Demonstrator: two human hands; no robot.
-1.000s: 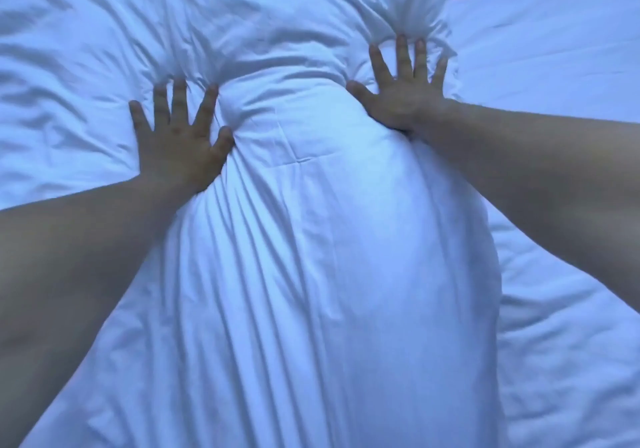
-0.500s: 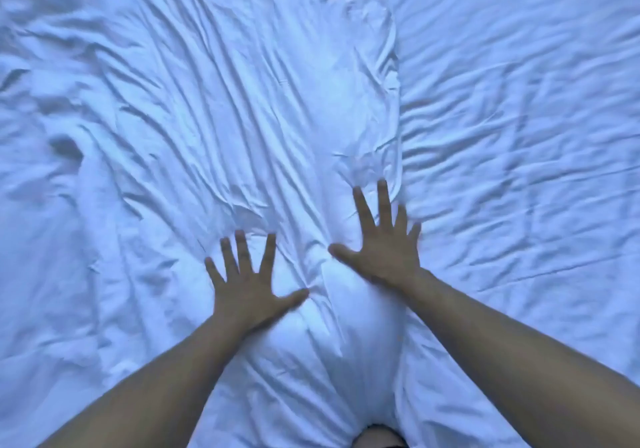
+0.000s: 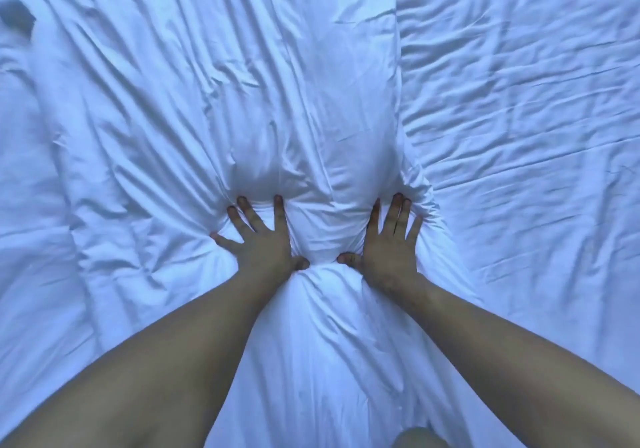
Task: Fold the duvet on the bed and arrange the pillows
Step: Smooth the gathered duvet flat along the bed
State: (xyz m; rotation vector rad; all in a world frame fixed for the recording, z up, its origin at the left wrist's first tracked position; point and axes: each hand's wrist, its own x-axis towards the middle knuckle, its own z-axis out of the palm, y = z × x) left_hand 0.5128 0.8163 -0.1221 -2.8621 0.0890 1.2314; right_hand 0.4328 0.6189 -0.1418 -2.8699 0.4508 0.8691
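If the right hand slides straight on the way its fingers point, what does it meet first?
Likely the puffed ridge of duvet bunched just beyond the right hand; its fingertips already dig into it. Past that, only more wrinkled duvet up to the picture's edge. Depth is hard to judge.

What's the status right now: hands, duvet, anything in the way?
Left hand and right hand flat, fingers spread, pressing down. Duvet bunched, wrinkled, edge beside bare sheet. No pillows in view, nothing blocking.
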